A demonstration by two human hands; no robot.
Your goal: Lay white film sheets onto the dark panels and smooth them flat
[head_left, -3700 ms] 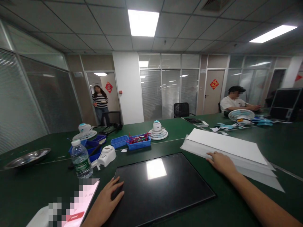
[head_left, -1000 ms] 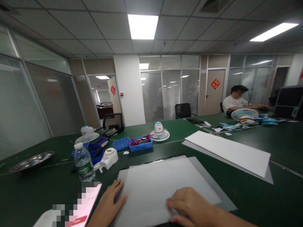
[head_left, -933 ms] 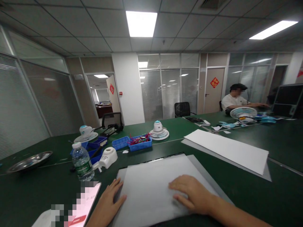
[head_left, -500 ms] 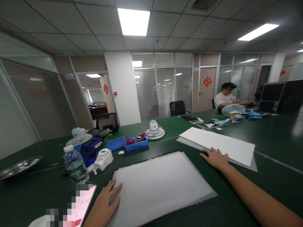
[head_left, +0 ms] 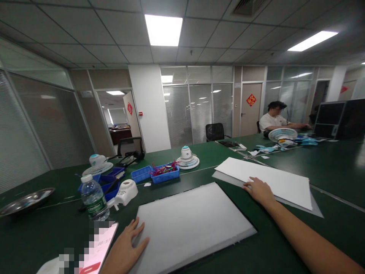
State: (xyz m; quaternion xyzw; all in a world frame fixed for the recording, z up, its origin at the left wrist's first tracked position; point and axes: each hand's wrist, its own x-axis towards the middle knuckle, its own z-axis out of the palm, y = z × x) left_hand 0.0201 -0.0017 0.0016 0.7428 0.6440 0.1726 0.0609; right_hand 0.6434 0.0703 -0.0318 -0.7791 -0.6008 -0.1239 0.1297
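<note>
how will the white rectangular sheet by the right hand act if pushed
The white rectangular sheet is probably light, its edge looking thin; likely fairly stiff, lying flat with straight edges; and could slide, resting offset over a greyish sheet.

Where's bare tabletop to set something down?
Bare green tabletop lies between the shallow silver metal dish and pink-screened device; another patch lies right of the white rectangular sheets. Crowded: around the clear plastic bottle and blue plastic bins.

Green table (head_left: 253,260), sheet-covered panel (head_left: 194,224), white sheets (head_left: 265,177), plastic bottle (head_left: 94,201), blue bins (head_left: 165,177), metal dish (head_left: 27,202)
</note>
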